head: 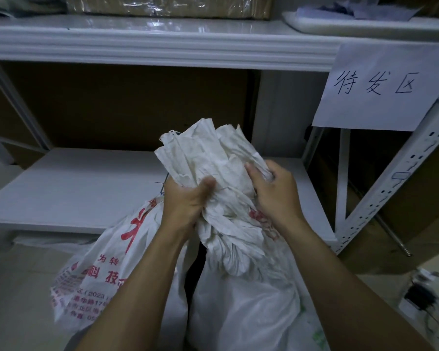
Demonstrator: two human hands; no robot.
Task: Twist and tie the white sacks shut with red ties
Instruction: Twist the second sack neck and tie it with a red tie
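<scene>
A full white woven sack stands on the floor right in front of me. Its gathered, crumpled neck rises up between my hands. My left hand grips the neck from the left, thumb pressed into the folds. Gripping the right side of the same bunch is my right hand, fingers curled round the fabric. Below my hands the fabric looks twisted. A second white sack with red printed characters leans against the first on its left. No red tie is visible.
A white metal shelf unit stands directly behind the sacks, with an upper shelf holding a wrapped box. A handwritten paper sign hangs at the right. Black cables and a white adapter lie on the floor at the right.
</scene>
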